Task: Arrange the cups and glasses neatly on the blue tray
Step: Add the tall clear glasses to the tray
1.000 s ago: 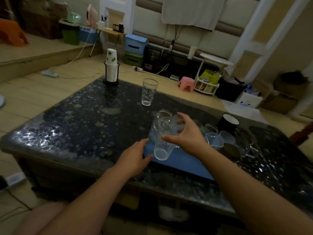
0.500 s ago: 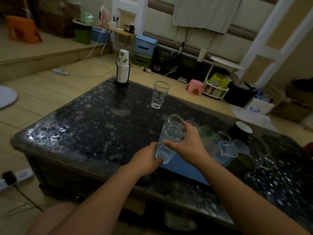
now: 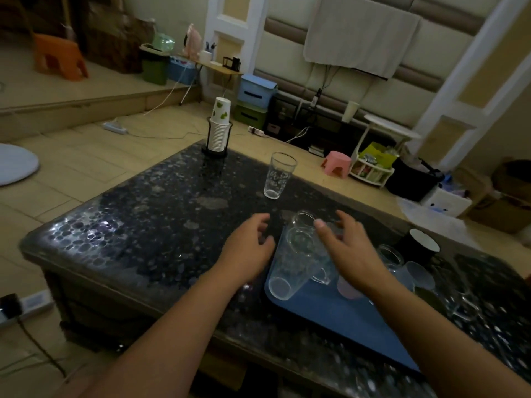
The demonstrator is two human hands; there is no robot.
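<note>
Both hands have let go of the tall clear glass (image 3: pixel 288 262) they were handling half a second ago, and it now stands on the far left corner of the blue tray (image 3: pixel 344 320). The left hand (image 3: pixel 247 248) hovers just left of that glass over the dark speckled table (image 3: pixel 138 234), fingers loosely spread and gripping nothing. The right hand (image 3: pixel 346 248) hangs above the tray's far edge, fingers spread and relaxed, also holding nothing. A smaller clear glass (image 3: pixel 303 222) shows just behind the tall one, at the tray's far left corner. A pink cup (image 3: pixel 349 288) peeks out under the right wrist. Off the tray's right side sit more clear glasses (image 3: pixel 390 258) and a black cup (image 3: pixel 421 247), blurred together. One patterned glass (image 3: pixel 278 176) stands alone near the table's far edge, with a stack of paper cups (image 3: pixel 219 129) at the far corner.
</note>
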